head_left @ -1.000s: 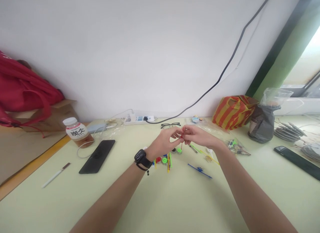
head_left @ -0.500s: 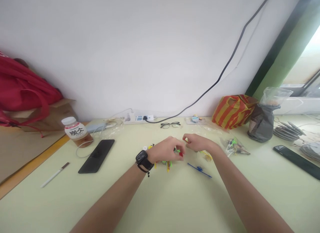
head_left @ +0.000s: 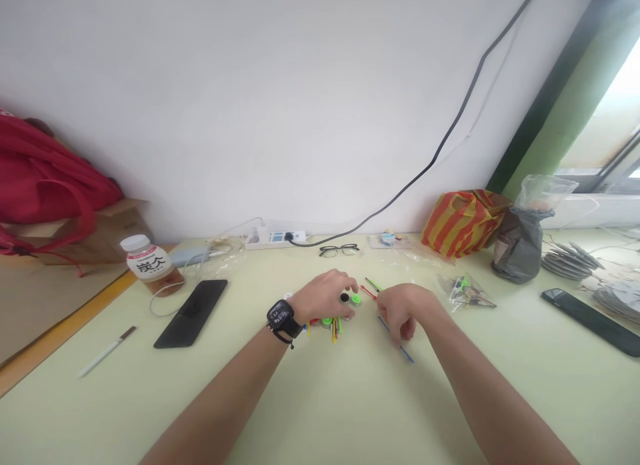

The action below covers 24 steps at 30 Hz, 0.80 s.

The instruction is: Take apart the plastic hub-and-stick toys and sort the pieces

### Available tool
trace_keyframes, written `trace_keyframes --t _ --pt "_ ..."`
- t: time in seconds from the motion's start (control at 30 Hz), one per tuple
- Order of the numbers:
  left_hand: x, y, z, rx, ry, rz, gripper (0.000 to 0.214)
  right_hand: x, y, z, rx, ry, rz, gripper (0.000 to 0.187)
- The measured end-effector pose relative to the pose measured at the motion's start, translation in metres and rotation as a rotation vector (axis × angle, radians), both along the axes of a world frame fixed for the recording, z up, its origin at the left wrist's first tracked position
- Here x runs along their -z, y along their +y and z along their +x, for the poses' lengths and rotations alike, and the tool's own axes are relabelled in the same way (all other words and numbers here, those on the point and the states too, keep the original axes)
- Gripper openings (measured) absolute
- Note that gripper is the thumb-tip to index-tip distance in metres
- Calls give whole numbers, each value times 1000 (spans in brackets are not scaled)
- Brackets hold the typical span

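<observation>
My left hand (head_left: 327, 295), with a black watch (head_left: 281, 314) on its wrist, is open over a cluster of small bright plastic pieces. Between its thumb and forefinger a green round piece (head_left: 356, 299) and a black round piece (head_left: 345, 298) show. Below the palm, a yellow arrow-tipped piece (head_left: 335, 332) sticks out of the cluster. My right hand (head_left: 399, 310) is closed, fingertips down, on a thin blue plastic stick (head_left: 407, 354); its middle is hidden by the fingers. Just left of this hand lie a red arrow-like piece (head_left: 369, 292) and a dark-and-green strip (head_left: 372, 284).
Behind the hands lie eyeglasses (head_left: 339, 250) and a power strip (head_left: 276, 239). At left are a phone (head_left: 191, 314), a drink bottle (head_left: 151, 265) and a white pen (head_left: 107, 352). To the right are a clear bag of parts (head_left: 469, 293), a striped bag (head_left: 465, 222) and another phone (head_left: 593, 320).
My right hand has come down and nearer onto the blue stick, which has turned slightly. The red and dark-green pieces now show beside it. My left hand's fingers have spread; the red piece there is out of sight.
</observation>
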State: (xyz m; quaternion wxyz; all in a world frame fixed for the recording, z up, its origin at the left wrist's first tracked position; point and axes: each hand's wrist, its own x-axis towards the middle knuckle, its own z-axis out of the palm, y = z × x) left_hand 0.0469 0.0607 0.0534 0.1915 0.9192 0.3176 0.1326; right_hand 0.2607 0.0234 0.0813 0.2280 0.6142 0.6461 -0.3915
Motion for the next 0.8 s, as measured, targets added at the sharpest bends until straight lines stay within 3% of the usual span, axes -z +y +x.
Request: trace_keyframes --t 0.1,0.23,0.37,0.53,0.8 --pt "2 0 -1 -11 -9 -8 30 0 2 6 -40 77 78 20" --pt "-2 -2 4 -23 -147 -1 30 -11 6 21 -106 407 276 14" --pt "-12 -6 11 -15 -420 -144 22 -21 8 22 22 698 492 13" --pt "-18 -7 15 -77 -595 -216 36 -19 9 16 169 1015 490 18" --pt "-15 -11 20 -59 -584 64 35 -19 6 12 191 1168 419 26"
